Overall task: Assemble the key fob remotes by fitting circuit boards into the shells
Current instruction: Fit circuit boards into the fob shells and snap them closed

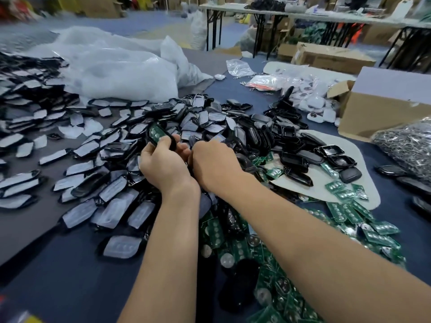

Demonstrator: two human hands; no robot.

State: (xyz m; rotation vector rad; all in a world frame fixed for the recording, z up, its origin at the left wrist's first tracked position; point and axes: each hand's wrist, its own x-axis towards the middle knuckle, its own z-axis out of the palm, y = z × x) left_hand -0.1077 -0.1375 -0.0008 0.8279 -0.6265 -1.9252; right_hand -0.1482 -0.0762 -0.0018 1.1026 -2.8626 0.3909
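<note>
Now, left hand (163,166): pinches shell (173,141).
Right hand (213,164): beside shell; can't tell.
Shell: light, maybe slick; I'd hold edges.

Bare desk (58,276) lies open at the near left. Ahead, a heap of shells (205,120) blocks the middle; circuit boards (345,213) crowd the near right, a cardboard box (382,113) the far right, plastic bags (116,71) the far left

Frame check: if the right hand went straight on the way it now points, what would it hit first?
Most likely the heap of black shells just beyond its knuckles: the right hand points forward into that pile. Depth is unclear, so it may already be touching them.
</note>
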